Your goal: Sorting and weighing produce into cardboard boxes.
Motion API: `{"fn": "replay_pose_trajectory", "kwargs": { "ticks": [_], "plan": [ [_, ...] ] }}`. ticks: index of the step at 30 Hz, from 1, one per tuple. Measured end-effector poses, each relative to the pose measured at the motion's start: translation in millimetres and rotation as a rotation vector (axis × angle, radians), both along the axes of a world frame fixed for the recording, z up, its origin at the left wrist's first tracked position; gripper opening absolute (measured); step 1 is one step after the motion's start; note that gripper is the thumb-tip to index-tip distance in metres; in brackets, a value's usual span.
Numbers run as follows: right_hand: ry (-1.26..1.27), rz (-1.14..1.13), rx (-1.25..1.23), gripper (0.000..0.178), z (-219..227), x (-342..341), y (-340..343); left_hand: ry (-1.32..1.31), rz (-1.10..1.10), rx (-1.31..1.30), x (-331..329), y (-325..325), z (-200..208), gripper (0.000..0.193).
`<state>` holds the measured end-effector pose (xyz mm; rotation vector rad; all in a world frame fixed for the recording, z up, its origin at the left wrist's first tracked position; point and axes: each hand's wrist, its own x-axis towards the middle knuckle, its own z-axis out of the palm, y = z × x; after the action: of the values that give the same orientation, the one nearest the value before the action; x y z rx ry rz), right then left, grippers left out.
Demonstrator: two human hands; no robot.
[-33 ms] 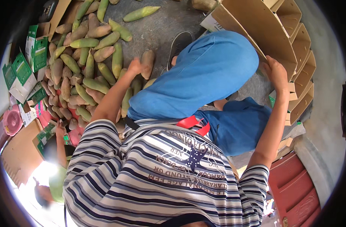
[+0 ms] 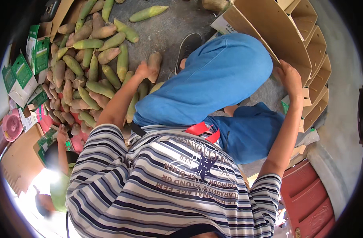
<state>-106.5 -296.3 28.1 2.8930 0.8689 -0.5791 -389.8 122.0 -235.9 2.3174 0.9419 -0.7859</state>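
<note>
My left hand [image 2: 142, 70] is closed at the near side of a brownish, elongated root vegetable [image 2: 154, 66], its fingers partly hidden. That root stands out against the grey floor, just right of a big heap of green radishes [image 2: 100, 88] and similar brown roots. Over on the right, my right hand [image 2: 290, 79] has its fingers curled at the lower edge of an open cardboard box [image 2: 274, 29]. My blue-trousered knee lies between the two hands and hides part of the box.
Several open cardboard boxes [image 2: 318, 73] are stacked along the right wall. Green and white cartons [image 2: 24, 75] stand at the left, near a pink round basket [image 2: 12, 125]. Another person's hand [image 2: 62, 134] reaches in at the lower left. A lone radish [image 2: 149, 14] lies far off.
Hardly anything differs. My right hand has shifted very slightly at the box edge, and the other person's hand at the lower left has moved a little.
</note>
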Motion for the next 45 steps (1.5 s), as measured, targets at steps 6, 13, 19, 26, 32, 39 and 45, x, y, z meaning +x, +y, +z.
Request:
{"fn": "replay_pose_trajectory", "kwargs": {
  "ticks": [6,13,19,26,32,39,45],
  "plan": [
    [-0.095,0.024,0.039,0.03,-4,1,-4,0.023,0.14,-0.019,-4,-13,-29,0.084],
    [-0.071,-0.006,0.058,0.027,-2,-1,0,0.0,0.748,-0.641,20,-17,26,0.066],
    [-0.113,0.063,0.142,0.023,-4,-3,-2,-0.807,0.443,-0.762,109,-35,148,0.058],
    [-0.07,0.032,0.085,0.027,-1,-4,-6,-1.359,-0.45,-0.273,253,-133,291,0.068],
    [-0.057,0.035,0.024,0.032,-1,1,9,-0.903,-0.696,-0.176,317,-187,235,0.061],
    [0.009,-0.015,-0.02,0.031,2,-4,6,-1.456,-0.303,-0.238,233,-124,241,0.033],
    [-0.005,-0.017,0.005,0.032,4,-4,9,-0.893,0.25,0.331,45,20,100,0.028]
  ]
}}
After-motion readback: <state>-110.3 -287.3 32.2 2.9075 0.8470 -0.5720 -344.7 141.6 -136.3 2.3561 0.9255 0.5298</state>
